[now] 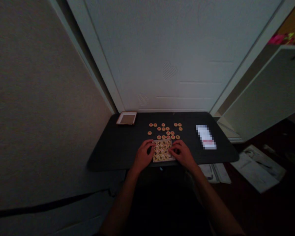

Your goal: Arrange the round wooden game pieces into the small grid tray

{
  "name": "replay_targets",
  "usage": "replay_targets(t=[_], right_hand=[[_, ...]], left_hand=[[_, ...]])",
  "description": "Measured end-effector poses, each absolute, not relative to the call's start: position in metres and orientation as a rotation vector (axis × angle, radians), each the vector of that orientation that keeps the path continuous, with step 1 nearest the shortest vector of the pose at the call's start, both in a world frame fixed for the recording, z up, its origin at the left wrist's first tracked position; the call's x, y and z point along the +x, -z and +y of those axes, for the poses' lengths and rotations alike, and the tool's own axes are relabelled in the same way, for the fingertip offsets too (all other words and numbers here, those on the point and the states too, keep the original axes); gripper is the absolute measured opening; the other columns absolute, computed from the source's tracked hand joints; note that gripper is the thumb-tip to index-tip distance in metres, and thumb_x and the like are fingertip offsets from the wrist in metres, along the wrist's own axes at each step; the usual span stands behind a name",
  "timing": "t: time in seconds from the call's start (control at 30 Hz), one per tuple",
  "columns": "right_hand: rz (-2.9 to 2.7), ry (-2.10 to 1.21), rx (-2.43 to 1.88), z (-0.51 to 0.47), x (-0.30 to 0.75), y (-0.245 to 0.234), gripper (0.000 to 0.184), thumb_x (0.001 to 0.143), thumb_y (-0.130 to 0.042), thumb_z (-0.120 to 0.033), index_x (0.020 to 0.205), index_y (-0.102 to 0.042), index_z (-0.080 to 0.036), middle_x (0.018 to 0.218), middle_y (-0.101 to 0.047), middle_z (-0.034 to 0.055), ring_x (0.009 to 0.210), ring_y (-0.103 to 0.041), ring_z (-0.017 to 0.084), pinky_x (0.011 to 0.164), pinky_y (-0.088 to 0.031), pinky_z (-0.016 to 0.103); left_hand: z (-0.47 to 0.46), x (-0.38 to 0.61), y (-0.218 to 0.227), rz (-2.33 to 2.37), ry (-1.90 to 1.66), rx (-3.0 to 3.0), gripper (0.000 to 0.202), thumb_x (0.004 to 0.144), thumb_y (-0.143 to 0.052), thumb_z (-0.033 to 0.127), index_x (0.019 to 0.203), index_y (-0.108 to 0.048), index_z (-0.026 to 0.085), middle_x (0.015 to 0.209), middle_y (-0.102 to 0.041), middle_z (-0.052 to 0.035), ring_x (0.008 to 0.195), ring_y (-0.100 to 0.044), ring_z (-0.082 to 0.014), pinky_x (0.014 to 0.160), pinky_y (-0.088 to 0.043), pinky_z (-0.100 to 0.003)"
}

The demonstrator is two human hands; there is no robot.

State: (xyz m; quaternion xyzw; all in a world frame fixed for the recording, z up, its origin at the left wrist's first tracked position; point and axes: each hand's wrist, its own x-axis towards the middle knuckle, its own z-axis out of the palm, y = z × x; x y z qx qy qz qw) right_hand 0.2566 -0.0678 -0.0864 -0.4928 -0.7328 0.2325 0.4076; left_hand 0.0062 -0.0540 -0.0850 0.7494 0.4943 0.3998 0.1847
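Note:
A shallow box (163, 161) near the table's front edge holds several round Chinese chess pieces (159, 148) in rows, dark characters facing up. My left hand (144, 153) grips the box's left side, fingers curled at its far corner and thumb inside the rim. Over the box's right side, my right hand (183, 152) has thumb and fingers closed together on a piece at the right-hand column; the fingers partly hide that piece. Just beyond the box, loose Chinese chess pieces (163, 129) with reddish characters lie scattered in uneven rows on the dark table (113, 147).
A box lid or tray (127, 118) with a pale inside lies at the table's back left. A phone-like blurred rectangle (206, 137) is on the right. A white door (162, 49) stands behind the table. Papers or flat boxes (258, 167) lie on the floor to the right.

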Motion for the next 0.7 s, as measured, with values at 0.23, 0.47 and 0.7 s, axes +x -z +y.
replay_targets(t=[0.23, 0.47, 0.7], right_hand=[[-1.852, -0.611, -1.234, -0.071, 0.256, 0.079, 0.012, 0.082, -0.071, -0.025, 0.094, -0.072, -0.024, 0.115, -0.060, 0.0070, 0.076, -0.060, 0.015, 0.075, -0.054, 0.032], [-1.894, -0.677, -1.255, -0.078, 0.256, 0.074, 0.030, 0.071, -0.071, -0.016, 0.100, -0.069, -0.024, 0.129, -0.051, 0.0070, 0.088, -0.061, 0.017, 0.085, -0.054, 0.034], [-1.943, -0.732, -1.254, -0.075, 0.259, 0.075, 0.030, 0.073, -0.073, -0.018, 0.101, -0.072, -0.026, 0.133, -0.047, 0.0066, 0.096, -0.061, 0.019, 0.091, -0.054, 0.036]], left_hand=[[-0.055, 0.006, 0.084, 1.379, -1.134, 2.113, 0.020, 0.095, -0.053, 0.024, 0.105, -0.071, 0.024, 0.128, -0.064, -0.0065, 0.118, -0.062, -0.0223, 0.106, -0.050, -0.042], [-0.055, 0.005, 0.084, 1.384, -1.117, 2.125, 0.020, 0.095, -0.054, 0.023, 0.105, -0.071, 0.025, 0.130, -0.063, -0.0059, 0.120, -0.062, -0.0220, 0.107, -0.049, -0.042], [-0.055, 0.006, 0.084, 1.395, -1.110, 2.126, 0.020, 0.095, -0.054, 0.023, 0.105, -0.071, 0.025, 0.129, -0.063, -0.0060, 0.119, -0.062, -0.0225, 0.106, -0.050, -0.042]])
